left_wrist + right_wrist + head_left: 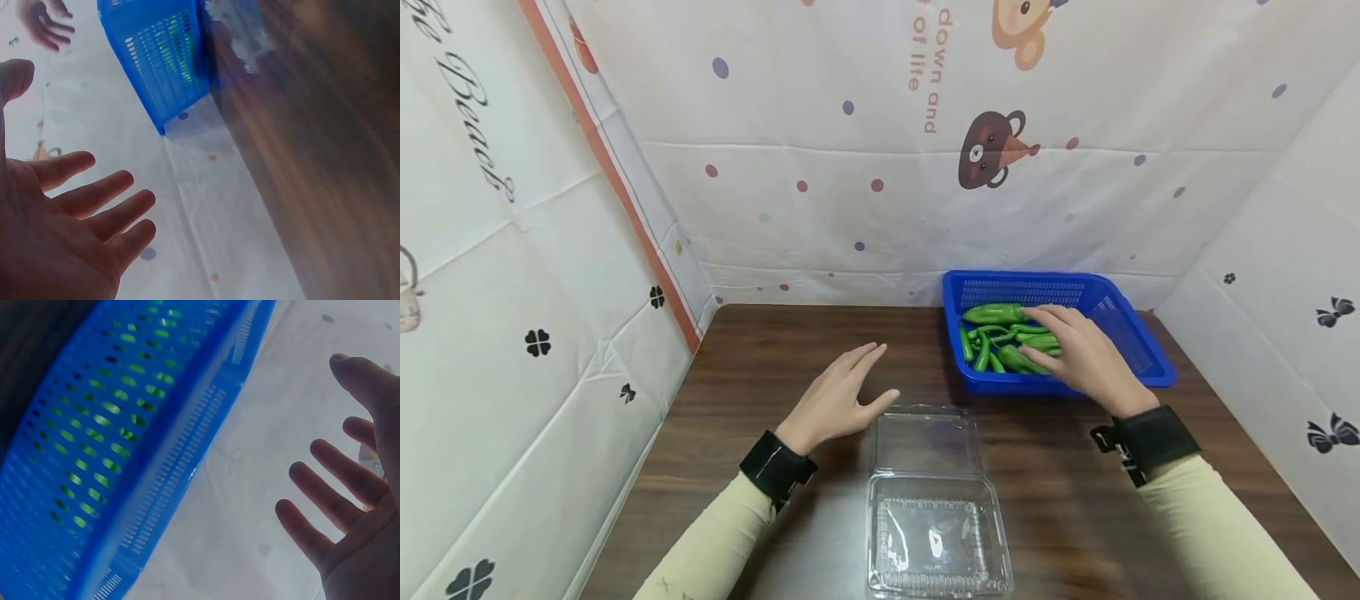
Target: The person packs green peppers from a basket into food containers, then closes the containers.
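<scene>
Clamshell box (936, 521): clear thin plastic, lid open flat, nearest on the brown wood-grain worktop (760, 350).
Left hand (838, 398): fingers straight, spread, holding nothing, just beside the lid.
Right hand (1078, 354): fingers relaxed, over the green peppers (996, 333), grip not visible.
Basket (1138, 337): blue slotted plastic, rectangular, far right, holds the peppers.
Right wrist view: peppers only through the slots.

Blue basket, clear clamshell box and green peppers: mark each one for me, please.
blue basket (1138, 337), head view, bare right wall of the basket.
clear clamshell box (936, 533), head view, middle of the near tray half.
green peppers (996, 314), head view, the biggest pepper's middle.
</scene>
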{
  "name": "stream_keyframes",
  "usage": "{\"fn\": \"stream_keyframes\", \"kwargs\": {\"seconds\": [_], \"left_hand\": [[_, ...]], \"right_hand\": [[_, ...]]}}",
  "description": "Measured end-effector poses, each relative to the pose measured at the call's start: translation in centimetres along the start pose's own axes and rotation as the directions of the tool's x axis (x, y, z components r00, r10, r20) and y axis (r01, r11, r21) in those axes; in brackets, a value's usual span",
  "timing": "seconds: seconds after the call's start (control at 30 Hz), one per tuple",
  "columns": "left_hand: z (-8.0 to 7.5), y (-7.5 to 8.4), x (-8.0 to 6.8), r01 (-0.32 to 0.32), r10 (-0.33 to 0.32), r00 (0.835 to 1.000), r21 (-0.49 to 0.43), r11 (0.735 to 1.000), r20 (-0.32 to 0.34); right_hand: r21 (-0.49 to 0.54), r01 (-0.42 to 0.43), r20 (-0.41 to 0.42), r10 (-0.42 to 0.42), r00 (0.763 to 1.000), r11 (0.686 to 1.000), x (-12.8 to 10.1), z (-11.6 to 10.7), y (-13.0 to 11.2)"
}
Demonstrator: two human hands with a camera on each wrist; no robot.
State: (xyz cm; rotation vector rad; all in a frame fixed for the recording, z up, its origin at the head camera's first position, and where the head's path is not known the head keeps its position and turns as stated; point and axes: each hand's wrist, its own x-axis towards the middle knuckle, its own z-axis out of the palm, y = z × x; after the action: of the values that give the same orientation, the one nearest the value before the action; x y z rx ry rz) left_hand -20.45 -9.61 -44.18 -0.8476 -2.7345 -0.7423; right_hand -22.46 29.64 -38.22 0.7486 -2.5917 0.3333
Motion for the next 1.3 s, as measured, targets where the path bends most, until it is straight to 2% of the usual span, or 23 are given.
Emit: {"fn": "stream_keyframes", "kwargs": {"seconds": [0.17,0.37,0.6,0.83,1.03,1.3], "left_hand": [[0.1,0.5,2.1,-0.047,0.047,0.999,0.033,0.998,0.02],[0.7,0.9,4.5,-0.108,0.103,0.993,0.082,0.991,0.052],[1.5,1.5,6.8,-0.117,0.105,0.988,0.106,0.987,0.11],[2.5,2.1,8.3,-0.131,0.113,0.983,0.117,0.985,0.146],[3.3,2.7,9.5,-0.171,0.149,0.973,0.113,0.979,0.179],[4.2,3.3,10.3,-0.205,0.171,0.959,0.134,0.97,0.225]], "right_hand": [[-0.013,0.008,0.073,-0.007,0.997,1.0,2.5,0.3,1.1],[-0.027,-0.048,0.202,0.052,0.978,0.998,4.6,1.0,2.7],[-0.059,-0.059,0.308,0.075,0.949,0.996,7.1,2.3,4.7],[-0.066,-0.073,0.381,0.093,0.92,0.995,8.9,3.6,6.1],[-0.098,-0.089,0.446,0.123,0.887,0.991,9.4,5.1,7.1],[-0.142,-0.105,0.551,0.166,0.818,0.984,10.0,6.2,8.3]]}}
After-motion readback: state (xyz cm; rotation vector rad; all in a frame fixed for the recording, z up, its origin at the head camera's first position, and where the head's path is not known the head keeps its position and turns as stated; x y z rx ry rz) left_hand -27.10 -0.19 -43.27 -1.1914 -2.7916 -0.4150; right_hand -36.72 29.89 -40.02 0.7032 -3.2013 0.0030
